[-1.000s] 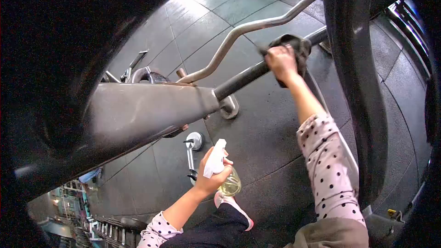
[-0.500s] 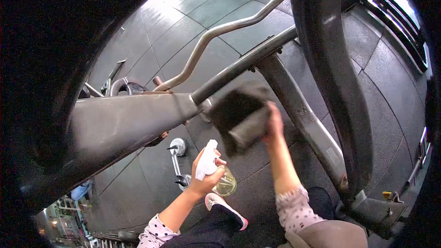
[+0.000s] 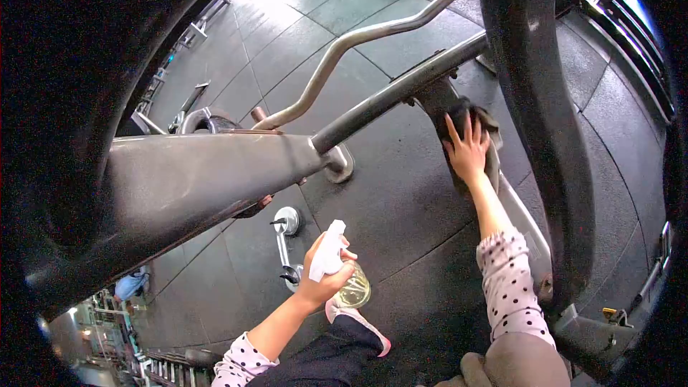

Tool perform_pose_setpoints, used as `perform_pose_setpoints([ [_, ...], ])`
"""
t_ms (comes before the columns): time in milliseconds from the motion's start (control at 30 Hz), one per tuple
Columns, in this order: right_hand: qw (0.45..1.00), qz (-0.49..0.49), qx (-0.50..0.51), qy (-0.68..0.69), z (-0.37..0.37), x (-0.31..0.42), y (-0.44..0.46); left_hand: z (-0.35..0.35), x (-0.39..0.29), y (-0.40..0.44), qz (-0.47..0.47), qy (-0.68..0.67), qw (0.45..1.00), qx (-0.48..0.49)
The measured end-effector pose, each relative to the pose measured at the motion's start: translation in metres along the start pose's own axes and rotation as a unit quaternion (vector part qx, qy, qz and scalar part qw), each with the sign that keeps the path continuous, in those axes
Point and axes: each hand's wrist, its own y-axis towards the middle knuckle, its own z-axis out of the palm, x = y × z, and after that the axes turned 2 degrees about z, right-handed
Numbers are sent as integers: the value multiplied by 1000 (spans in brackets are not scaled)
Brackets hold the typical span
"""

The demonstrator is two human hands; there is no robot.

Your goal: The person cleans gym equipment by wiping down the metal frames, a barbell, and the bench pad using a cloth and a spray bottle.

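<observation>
My left hand (image 3: 324,283) is closed around the neck and trigger of a spray bottle with a white spray head (image 3: 330,251). Yellowish liquid shows in its clear body (image 3: 355,288), below my fingers. To the right, my right hand (image 3: 469,149) lies flat with fingers spread on a dark cloth (image 3: 490,123). The palm presses this cloth against a slanted metal beam (image 3: 522,218) of a gym machine. Part of the beam is hidden under the cloth and hand.
A thick grey frame arm (image 3: 215,172) comes in from the left, joined to a round bar (image 3: 401,89). Right of my hand curves a dark pad or tube (image 3: 534,100). A double suction-cup lifter (image 3: 287,222) lies on the tiled floor (image 3: 387,193). My shoe (image 3: 358,319) is below the bottle.
My right hand has moved up and right with the cloth, from mid-air onto the beam, and its fingers have spread. My left hand still holds the bottle in nearly the same place.
</observation>
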Motion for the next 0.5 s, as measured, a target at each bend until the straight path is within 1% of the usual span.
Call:
perform_pose_setpoints([
  [33, 999, -27, -4, 27, -1, 6, 22, 1, 0, 0, 7, 13, 1000, -3],
  [100, 993, -93, -56, 37, 8, 19, 60, 1, -4, -2, 19, 42, 999, -5],
  [167, 998, -57, -23, -11, 9, 28, 64, -1, -1, -4, 2, 38, 999, -9],
  [233, 998, -59, 1, 1, -1, 20, 57, 0, 0, -2, -13, 19, 1000, -11],
  [267, 998, -60, 14, 10, -5, 19, 49, 2, -2, -2, -20, 3, 1000, -15],
  [367, 996, -56, 61, -38, -13, 0, 10, 2, -6, 0, 9, 43, 999, 4],
  [433, 991, -46, 109, -64, -29, -19, -31, 4, -7, -2, 13, 38, 999, 2],
  [500, 988, -11, 130, -76, -38, -42, -80, 7, -9, -2, 21, 34, 999, 0],
])
